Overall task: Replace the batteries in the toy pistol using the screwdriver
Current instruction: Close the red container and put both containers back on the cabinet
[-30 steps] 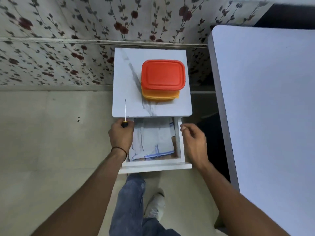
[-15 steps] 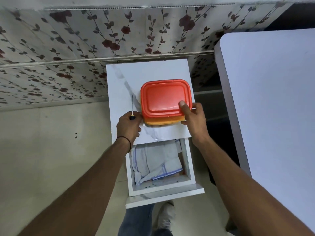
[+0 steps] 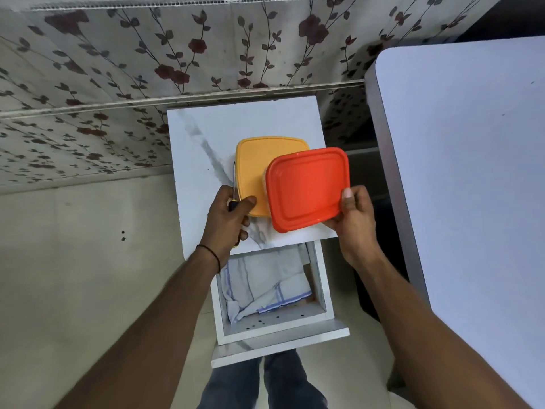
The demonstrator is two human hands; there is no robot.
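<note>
My left hand (image 3: 227,219) grips a thin screwdriver (image 3: 234,184), its metal shaft pointing away from me, and its thumb rests against the near-left corner of a yellow-lidded box (image 3: 256,169) on the small white cabinet (image 3: 203,137). My right hand (image 3: 352,214) holds a red-lidded box (image 3: 306,187) by its right edge, lifted and shifted right off the yellow one, which it still partly overlaps. No toy pistol or batteries are visible.
The cabinet's drawer (image 3: 321,278) is pulled out toward me, with a folded white cloth (image 3: 265,284) inside. A large pale table (image 3: 466,178) stands at the right. Flowered wall covering runs behind. My legs and shoes stand on the floor below the drawer.
Both hands rose from the drawer to the boxes on the cabinet top. My right hand took the red-lidded box and moved it right, uncovering the yellow lid beneath.
</note>
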